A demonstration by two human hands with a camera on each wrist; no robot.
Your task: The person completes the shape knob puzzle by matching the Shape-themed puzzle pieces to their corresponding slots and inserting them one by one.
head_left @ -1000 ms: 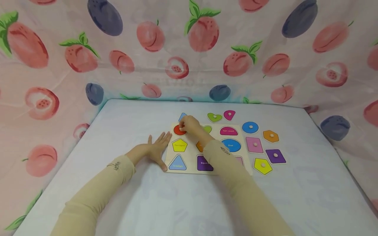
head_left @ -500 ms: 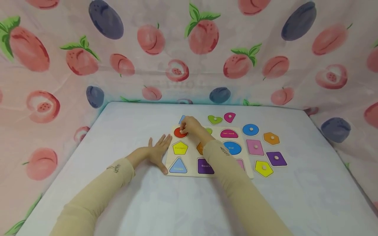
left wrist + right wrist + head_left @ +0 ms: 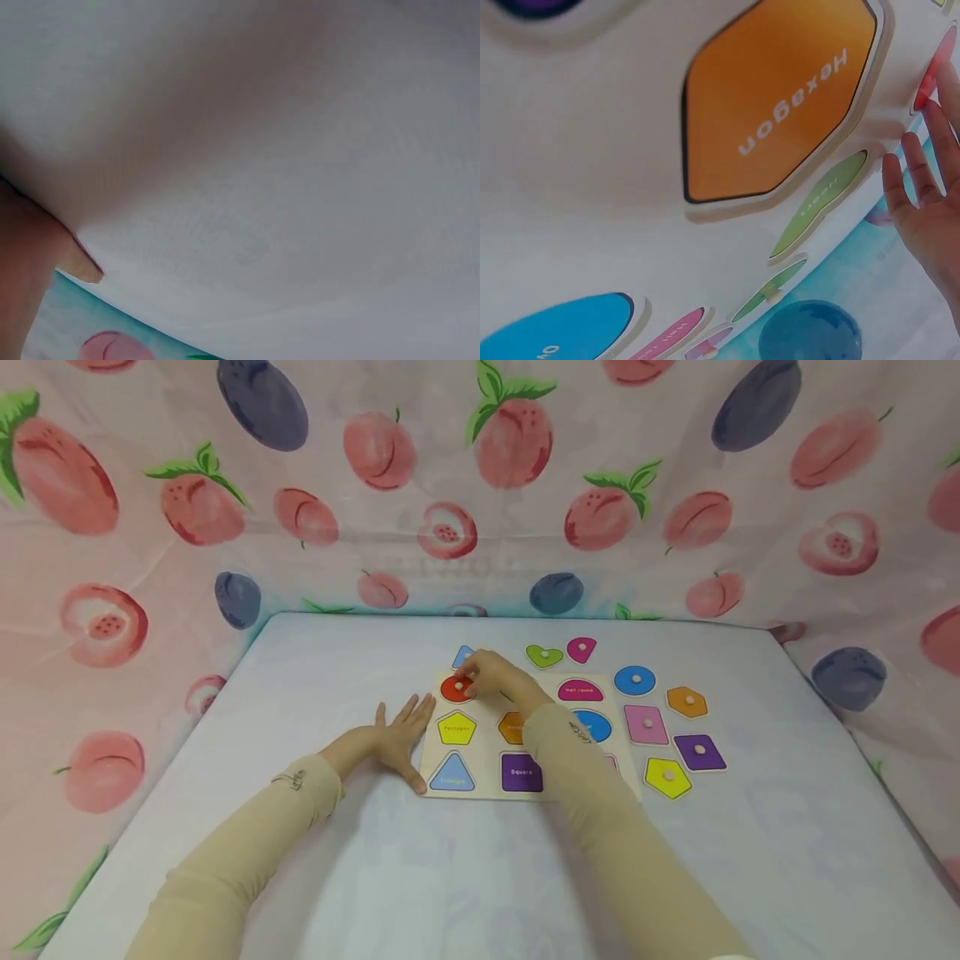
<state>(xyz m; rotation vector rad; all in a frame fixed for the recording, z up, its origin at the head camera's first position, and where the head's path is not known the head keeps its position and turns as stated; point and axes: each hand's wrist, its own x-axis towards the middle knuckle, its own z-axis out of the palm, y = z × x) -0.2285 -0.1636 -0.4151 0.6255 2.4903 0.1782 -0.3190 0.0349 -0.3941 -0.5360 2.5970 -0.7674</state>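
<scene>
A shape puzzle board (image 3: 483, 743) lies on the white table, with printed recesses such as a yellow pentagon, an orange hexagon (image 3: 780, 97) and a purple square. At its far left corner, the red round piece (image 3: 453, 691) sits in place, its pale knob showing. Over that piece hovers my right hand (image 3: 495, 678); the right wrist view shows its fingers (image 3: 921, 172) spread and nearly straight, close to or touching the red piece. My left hand (image 3: 397, 742) rests with fingers spread along the board's left edge. Only part of it appears in the left wrist view.
Beyond the board lie a light blue triangle piece (image 3: 462, 655), a green heart (image 3: 543, 656) and a magenta half round (image 3: 581, 649). Right of it are a blue oval (image 3: 634, 681), orange hexagon (image 3: 686, 702), pink piece (image 3: 646, 725), purple square (image 3: 701, 752) and yellow pentagon (image 3: 667, 777).
My right hand has loosened from the red piece's knob and its fingers have spread, shifting slightly right. The red piece stays in the board. My left hand holds its place.
</scene>
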